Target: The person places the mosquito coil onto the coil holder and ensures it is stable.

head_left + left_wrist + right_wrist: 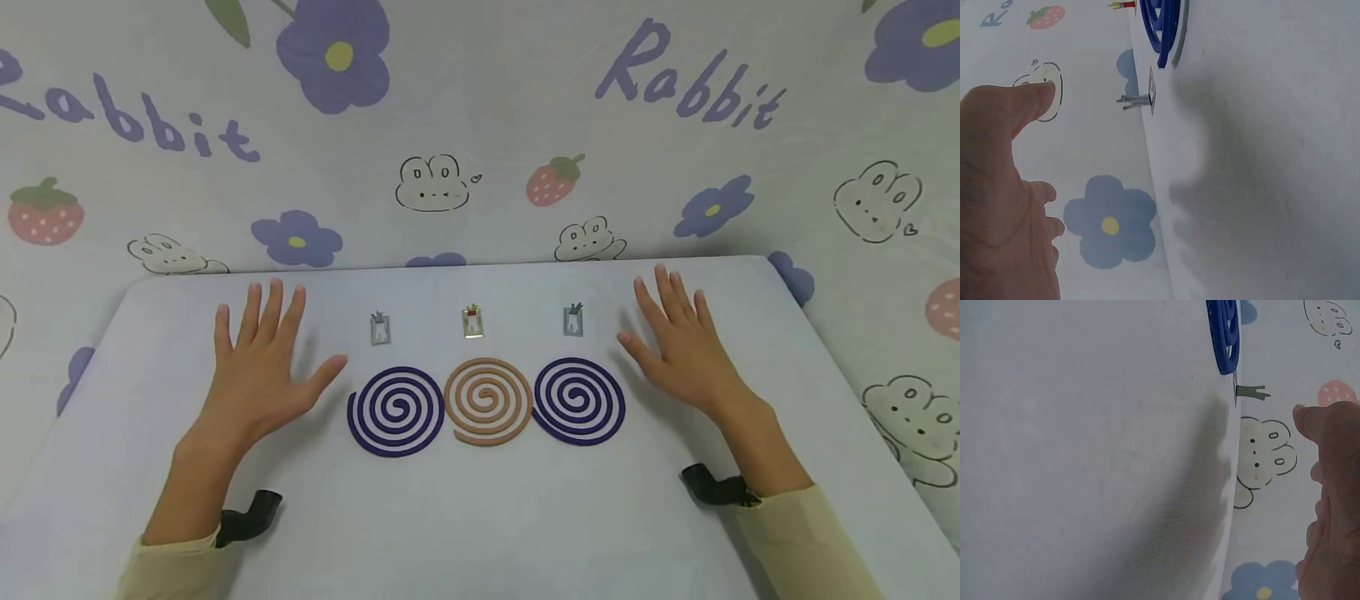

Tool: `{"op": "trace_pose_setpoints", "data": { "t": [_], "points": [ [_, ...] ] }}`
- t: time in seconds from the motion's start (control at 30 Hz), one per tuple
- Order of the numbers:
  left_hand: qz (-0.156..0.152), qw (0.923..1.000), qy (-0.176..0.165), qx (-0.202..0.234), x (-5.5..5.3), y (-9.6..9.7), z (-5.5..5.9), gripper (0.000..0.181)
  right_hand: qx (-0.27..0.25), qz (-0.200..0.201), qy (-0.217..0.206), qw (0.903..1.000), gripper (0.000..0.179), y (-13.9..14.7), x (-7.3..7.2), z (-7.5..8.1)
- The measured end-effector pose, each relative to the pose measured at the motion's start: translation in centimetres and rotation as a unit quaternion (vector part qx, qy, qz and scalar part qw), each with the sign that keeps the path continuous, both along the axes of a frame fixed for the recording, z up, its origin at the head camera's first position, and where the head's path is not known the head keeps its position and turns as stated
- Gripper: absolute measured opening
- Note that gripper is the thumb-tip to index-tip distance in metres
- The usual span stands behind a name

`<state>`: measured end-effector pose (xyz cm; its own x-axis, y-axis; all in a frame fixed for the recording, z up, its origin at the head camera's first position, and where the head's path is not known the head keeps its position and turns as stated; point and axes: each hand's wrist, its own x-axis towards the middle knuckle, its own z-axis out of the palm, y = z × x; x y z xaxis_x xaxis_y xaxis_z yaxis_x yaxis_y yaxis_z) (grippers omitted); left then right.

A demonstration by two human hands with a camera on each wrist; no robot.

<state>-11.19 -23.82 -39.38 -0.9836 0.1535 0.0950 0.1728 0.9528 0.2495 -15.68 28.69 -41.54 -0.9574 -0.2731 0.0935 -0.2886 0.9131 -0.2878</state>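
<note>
Three mosquito coils lie flat in a row on the white table: a dark blue coil (396, 412) at left, a tan coil (488, 402) in the middle and another dark blue coil (578, 401) at right. Behind them stand three small metal coil stands: a silver one (380, 329), a gold one with some red (472, 322) and a grey one (573, 320). My left hand (258, 375), fingers spread, is left of the coils. To their right is my right hand (678, 350), its fingers also straight. Neither hand touches a coil or a stand.
The white table (480, 525) ends at the back against a patterned cloth (480, 100) with rabbits, flowers and strawberries. A black wrist mount (251, 518) sits under the left wrist, and a second black mount (716, 486) is at the right wrist.
</note>
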Motion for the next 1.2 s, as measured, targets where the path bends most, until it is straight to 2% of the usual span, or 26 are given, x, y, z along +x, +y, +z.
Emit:
{"op": "trace_pose_setpoints", "data": {
  "t": [0.2,0.47,0.57,0.7,0.87,1.0,1.2],
  "points": [
    [-0.026,0.9997,0.002,-0.001,-0.3,2.1,-0.4,0.102,-0.014,0.016,0.004,0.9998,0.083,0.1,0.9,0.0],
    [-0.072,0.9973,-0.018,-0.006,-0.6,6.3,-0.8,0.102,-0.041,0.038,-0.013,0.9983,0.088,0.1,1.8,0.4],
    [-0.092,0.9956,-0.015,-0.007,-0.7,7.9,-0.9,0.102,-0.048,0.048,-0.018,0.9976,0.089,-0.2,2.0,0.8],
    [-0.12,0.9927,-0.008,-0.005,-0.5,9.9,-1.1,0.102,-0.052,0.047,-0.046,0.9965,0.091,-0.9,2.4,1.2],
    [-0.14,0.9901,-0.009,0.001,0.2,11.7,-1.2,0.1,-0.056,0.073,-0.071,0.9933,0.092,-2.4,2.3,1.4],
    [-0.166,0.9857,-0.02,0.021,-0.1,14.0,-1.3,0.1,-0.059,0.085,-0.078,0.9915,0.091,-2.5,2.4,1.7],
    [-0.205,0.9773,-0.045,0.026,-0.5,17.6,-1.5,0.099,-0.032,0.09,-0.133,0.9865,0.093,-2.2,3.0,2.1]
  ]
}}
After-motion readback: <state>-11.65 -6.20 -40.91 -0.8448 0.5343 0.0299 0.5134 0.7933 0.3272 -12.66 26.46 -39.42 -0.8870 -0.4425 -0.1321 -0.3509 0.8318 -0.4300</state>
